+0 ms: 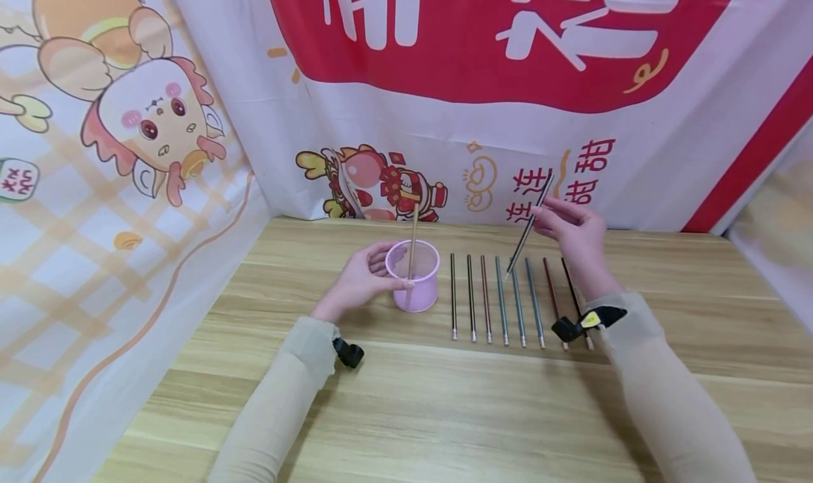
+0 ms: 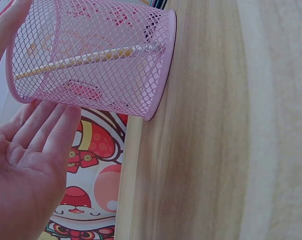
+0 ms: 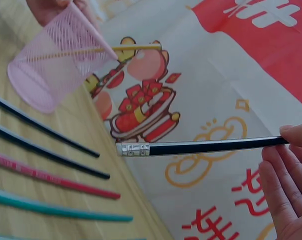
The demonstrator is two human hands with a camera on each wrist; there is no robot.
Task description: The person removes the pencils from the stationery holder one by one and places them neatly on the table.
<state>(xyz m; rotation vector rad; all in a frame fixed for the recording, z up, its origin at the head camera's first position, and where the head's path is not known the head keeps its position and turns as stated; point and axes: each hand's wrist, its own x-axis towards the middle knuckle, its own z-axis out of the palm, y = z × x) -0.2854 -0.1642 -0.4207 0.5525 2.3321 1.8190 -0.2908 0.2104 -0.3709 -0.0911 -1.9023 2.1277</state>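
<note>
A pink mesh pencil cup stands upright on the table, with one yellowish pencil leaning inside it, eraser end down. My left hand holds the cup near its rim, thumb on the near side and fairly straight fingers on the far side. Between thumb and fingertips, my right hand pinches a black pencil above the table, tilted, its silver-banded eraser end pointing down. Below that hand lies a row of pencils, among them a red pencil and a teal pencil.
The row of several black, red and teal pencils lies right of the cup, eraser ends toward me, on the wood-grain table. A printed cloth hangs behind the table's far edge, and another patterned cloth hangs at the left.
</note>
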